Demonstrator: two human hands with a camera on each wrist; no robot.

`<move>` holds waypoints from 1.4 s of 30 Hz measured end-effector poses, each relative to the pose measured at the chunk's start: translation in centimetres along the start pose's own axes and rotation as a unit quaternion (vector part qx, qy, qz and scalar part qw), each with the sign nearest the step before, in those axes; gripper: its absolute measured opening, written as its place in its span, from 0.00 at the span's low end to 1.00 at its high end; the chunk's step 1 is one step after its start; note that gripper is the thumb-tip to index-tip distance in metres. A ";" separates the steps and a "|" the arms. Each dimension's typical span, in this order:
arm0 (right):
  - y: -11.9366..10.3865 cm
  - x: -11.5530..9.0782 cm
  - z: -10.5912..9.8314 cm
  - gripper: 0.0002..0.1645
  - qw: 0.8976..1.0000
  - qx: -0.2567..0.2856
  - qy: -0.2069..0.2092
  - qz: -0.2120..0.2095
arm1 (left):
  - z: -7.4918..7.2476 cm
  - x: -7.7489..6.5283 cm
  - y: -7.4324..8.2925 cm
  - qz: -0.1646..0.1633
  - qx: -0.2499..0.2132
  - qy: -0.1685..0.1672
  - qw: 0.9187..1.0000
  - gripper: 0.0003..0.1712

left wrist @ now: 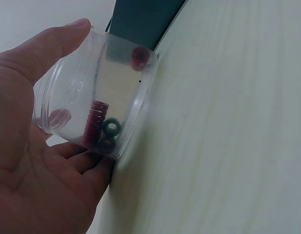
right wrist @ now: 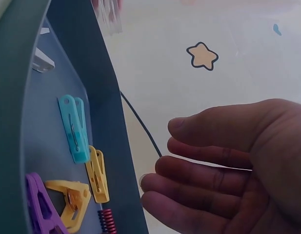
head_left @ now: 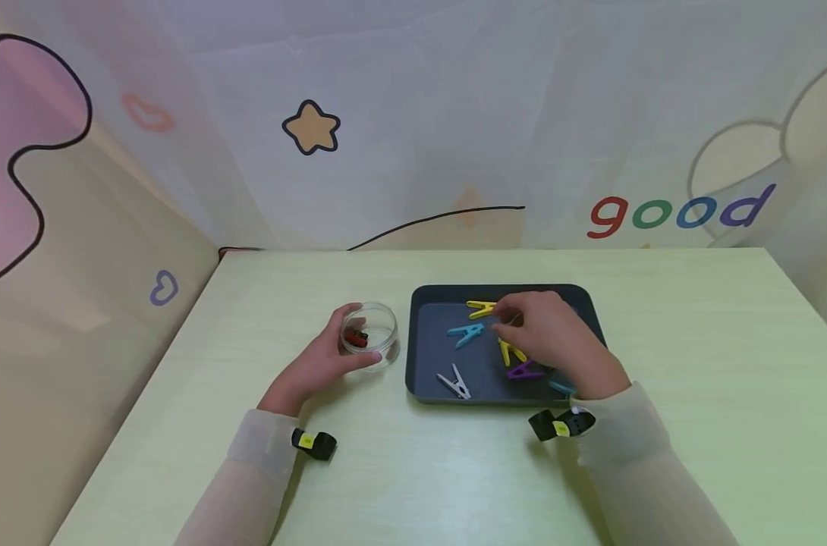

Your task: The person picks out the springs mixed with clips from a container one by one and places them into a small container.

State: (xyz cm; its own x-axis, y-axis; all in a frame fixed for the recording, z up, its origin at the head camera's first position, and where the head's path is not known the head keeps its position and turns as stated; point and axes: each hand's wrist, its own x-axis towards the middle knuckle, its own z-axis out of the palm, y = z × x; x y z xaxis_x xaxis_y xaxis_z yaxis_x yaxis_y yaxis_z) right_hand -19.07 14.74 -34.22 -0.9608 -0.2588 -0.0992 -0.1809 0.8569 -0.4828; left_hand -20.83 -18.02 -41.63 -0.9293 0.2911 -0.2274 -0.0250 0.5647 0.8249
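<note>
The jar point(head_left: 384, 334), clear and roughly upright, is at bench level just left of the tray, in the grip of the left hand point(head_left: 318, 356), whose thumb and fingers curl round its sides; whether its base touches the bench point(head_left: 413, 470) I cannot tell. Inside lie a red spring point(left wrist: 95, 121), a green ring point(left wrist: 111, 127) and a few other small pieces, some too dim to make out. The right hand point(head_left: 557, 330) is over the tray point(head_left: 430, 326), thumb apart from the bent fingers, with nothing seen between them. Near that hand in the tray are a far yellow clip point(head_left: 480, 309), a near yellow clip point(head_left: 510, 352), a blue clip point(head_left: 465, 334) and a purple clip point(head_left: 524, 370); a white clip point(head_left: 456, 383) lies by the near edge. The right wrist view also shows a loose spring point(right wrist: 107, 222) just beside the far yellow clip, close to the tray's far wall. For a clean pick there, I would bring thumb and fingertip down along the spring's sides and squeeze lightly, since coils may roll or snag on the clip, while the left hand keeps the jar's mouth level. Beyond the bench hangs a printed backdrop point(head_left: 420, 136).
</note>
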 end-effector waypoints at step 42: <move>3.1 0.1 -1.1 0.16 0.998 -0.005 -0.066 0.013 | 0.0 -0.2 0.2 -0.004 0.008 0.001 1.000 0.54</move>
State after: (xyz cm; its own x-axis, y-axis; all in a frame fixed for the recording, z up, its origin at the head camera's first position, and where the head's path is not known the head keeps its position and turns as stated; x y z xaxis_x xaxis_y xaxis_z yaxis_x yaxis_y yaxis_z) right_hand -19.95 17.90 -34.75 -0.9293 -0.2921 -0.2259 -0.1589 0.8686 -0.4694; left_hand -20.69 -17.93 -41.42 -0.9301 0.2846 -0.2321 -0.0263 0.5787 0.8151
